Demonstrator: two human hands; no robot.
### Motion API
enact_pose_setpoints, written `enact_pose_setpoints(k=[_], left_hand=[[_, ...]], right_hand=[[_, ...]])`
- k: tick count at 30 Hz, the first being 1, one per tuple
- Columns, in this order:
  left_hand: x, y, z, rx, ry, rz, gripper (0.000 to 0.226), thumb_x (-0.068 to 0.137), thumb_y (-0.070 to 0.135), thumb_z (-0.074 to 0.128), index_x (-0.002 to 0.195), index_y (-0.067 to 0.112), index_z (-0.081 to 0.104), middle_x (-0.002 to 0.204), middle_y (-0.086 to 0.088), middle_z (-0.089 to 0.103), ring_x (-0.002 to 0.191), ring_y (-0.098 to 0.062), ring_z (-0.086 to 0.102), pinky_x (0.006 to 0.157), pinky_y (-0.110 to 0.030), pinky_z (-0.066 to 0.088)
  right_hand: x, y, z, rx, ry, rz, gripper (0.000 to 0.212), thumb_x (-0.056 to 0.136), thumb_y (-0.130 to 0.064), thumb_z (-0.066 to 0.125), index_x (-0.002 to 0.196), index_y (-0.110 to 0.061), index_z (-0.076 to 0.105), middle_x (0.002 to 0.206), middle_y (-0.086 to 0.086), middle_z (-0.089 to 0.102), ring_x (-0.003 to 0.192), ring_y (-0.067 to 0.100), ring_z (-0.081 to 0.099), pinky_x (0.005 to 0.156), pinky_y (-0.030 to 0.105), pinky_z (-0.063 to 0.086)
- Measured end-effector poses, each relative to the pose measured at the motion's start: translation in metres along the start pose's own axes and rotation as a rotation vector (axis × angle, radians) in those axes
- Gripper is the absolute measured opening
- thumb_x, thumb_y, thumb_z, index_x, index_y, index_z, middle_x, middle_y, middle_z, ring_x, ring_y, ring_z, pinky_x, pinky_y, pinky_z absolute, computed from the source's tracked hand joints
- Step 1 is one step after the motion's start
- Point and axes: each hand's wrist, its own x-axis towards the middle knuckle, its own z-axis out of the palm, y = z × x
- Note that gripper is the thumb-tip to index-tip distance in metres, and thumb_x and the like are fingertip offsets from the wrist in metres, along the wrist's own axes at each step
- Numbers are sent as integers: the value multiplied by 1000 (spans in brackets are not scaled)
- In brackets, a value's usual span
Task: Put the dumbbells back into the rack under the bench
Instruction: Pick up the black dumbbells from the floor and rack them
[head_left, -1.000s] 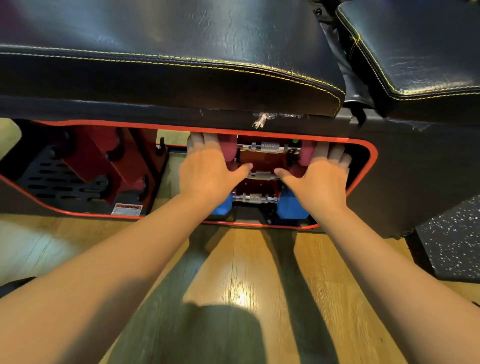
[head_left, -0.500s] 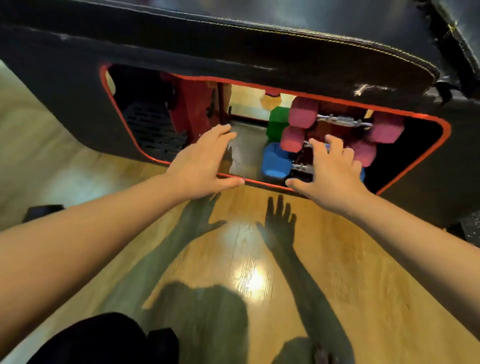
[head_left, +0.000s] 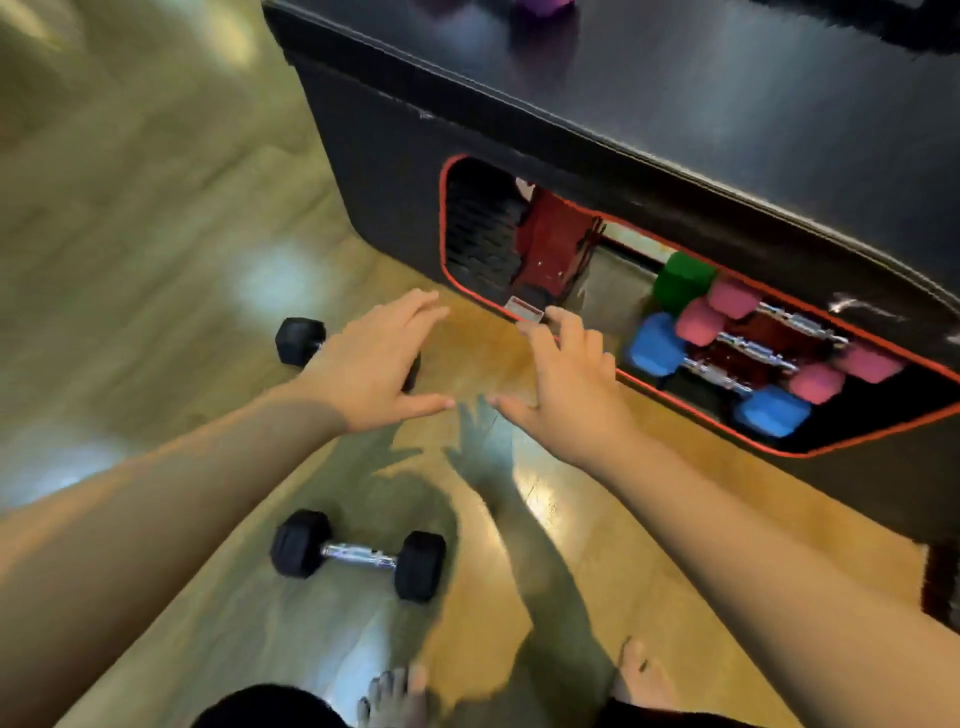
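Note:
Two black dumbbells lie on the wooden floor. One black dumbbell (head_left: 358, 555) rests in full view below my hands. The other black dumbbell (head_left: 300, 341) is half hidden under my left hand (head_left: 375, 364), which hovers over it with fingers spread. My right hand (head_left: 563, 382) is open too, in front of the red-edged opening (head_left: 613, 371) of the black bench (head_left: 675, 104). Inside on the red rack (head_left: 550, 244) sit a blue dumbbell (head_left: 657, 345), two pink dumbbells (head_left: 698, 322) and a green dumbbell (head_left: 680, 280).
My bare feet (head_left: 400, 696) stand at the bottom edge. Wooden floor (head_left: 130, 234) stretches to the left of the bench. A purple thing (head_left: 540, 6) rests on the bench top. The left part of the opening holds a black slotted tray (head_left: 478, 239).
Both hands have pulled out of the rack opening and swung left, empty. The view has turned left and down, bringing the two black dumbbells on the floor into sight.

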Motion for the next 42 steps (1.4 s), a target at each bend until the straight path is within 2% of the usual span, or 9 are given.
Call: enact_pose_setpoints(k=[3, 7, 12, 19, 25, 32, 36, 39, 42], left_hand=[[-31, 6, -53, -46, 12, -43, 100, 77, 72, 62, 152, 13, 32, 161, -6, 28, 146, -23, 30, 115, -33, 25], [-65, 4, -110, -140, 65, -46, 98, 78, 71, 60, 153, 15, 31, 161, -3, 27, 148, -19, 26, 113, -29, 23], [-122, -12, -134, -147, 11, -25, 100, 79, 76, 56, 155, 18, 26, 163, 0, 22, 149, -18, 24, 117, -35, 24], [-192, -34, -164, -175, -35, -32, 100, 79, 67, 66, 155, 14, 28, 162, -1, 23, 150, -18, 20, 121, -35, 22], [-227, -31, -145, -200, -78, -129, 101, 77, 64, 70, 155, 17, 27, 161, 0, 24, 149, -18, 24, 120, -43, 25], [-250, -23, -101, -216, -75, -243, 97, 78, 65, 67, 155, 25, 22, 162, 9, 21, 148, -11, 22, 121, -38, 24], [-251, -25, -71, -223, -51, -292, 95, 76, 65, 67, 153, 25, 26, 158, 10, 26, 144, -11, 30, 118, -39, 32], [-253, -29, -40, -226, -47, -275, 94, 75, 64, 68, 150, 22, 31, 153, 8, 33, 137, -16, 41, 109, -36, 40], [-256, -38, 2, -260, -103, -298, 94, 75, 60, 72, 149, 18, 33, 153, 3, 36, 136, -20, 42, 106, -38, 44]], right_hand=[[-13, -44, -41, 51, 23, -44, 79, 84, -61, 63, 147, -25, 33, 155, 6, 21, 135, 32, 28, 105, 47, 32], [-31, -101, -83, 67, 56, -77, 75, 86, -57, 63, 148, -25, 34, 154, 6, 22, 135, 31, 30, 105, 45, 35], [-50, -168, -89, 113, 73, 7, 73, 87, -53, 62, 149, -27, 33, 155, 5, 20, 133, 31, 30, 106, 44, 33], [-103, -231, -87, 198, 79, 123, 71, 89, -53, 61, 148, -27, 33, 156, 5, 20, 134, 29, 28, 108, 41, 30], [-137, -235, -71, 216, 46, 197, 70, 90, -54, 60, 148, -29, 32, 156, 4, 20, 134, 28, 28, 109, 42, 32], [-165, -216, -42, 244, 66, 244, 69, 89, -54, 60, 147, -28, 33, 155, 1, 18, 131, 25, 29, 106, 41, 37], [-174, -205, -12, 245, 57, 279, 70, 89, -54, 60, 148, -27, 33, 154, 1, 19, 131, 25, 30, 105, 41, 39], [-179, -203, 18, 245, 53, 323, 71, 89, -53, 60, 149, -27, 32, 155, 2, 21, 132, 25, 31, 105, 42, 39], [-183, -201, 62, 237, 20, 390, 73, 89, -52, 62, 150, -26, 31, 155, 3, 22, 131, 27, 33, 106, 42, 38]])
